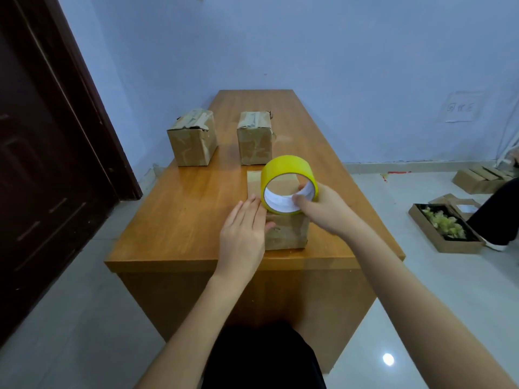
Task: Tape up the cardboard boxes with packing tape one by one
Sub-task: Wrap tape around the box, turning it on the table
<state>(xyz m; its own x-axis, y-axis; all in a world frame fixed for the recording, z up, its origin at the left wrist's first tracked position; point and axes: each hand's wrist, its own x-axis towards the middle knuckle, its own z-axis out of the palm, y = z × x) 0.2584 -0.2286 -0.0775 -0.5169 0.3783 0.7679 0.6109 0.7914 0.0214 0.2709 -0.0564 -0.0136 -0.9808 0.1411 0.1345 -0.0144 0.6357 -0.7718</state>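
Observation:
A small cardboard box [286, 233] stands near the front edge of the wooden table [179, 220]. My right hand [325, 209] grips a yellow roll of packing tape [283, 169] just above the box, thumb and fingers hooked through the white core. My left hand [243, 234] lies flat with straight fingers against the box's left side. Two more cardboard boxes stand further back: one at the table's left edge [193, 138], one in the middle [255, 138], both with old tape on top.
A dark wooden door [42, 164] is at the left. On the floor to the right lie an open box with yellowish scraps [443, 228], flat cardboard pieces [480, 178] and another person's dark-clad leg [500, 214].

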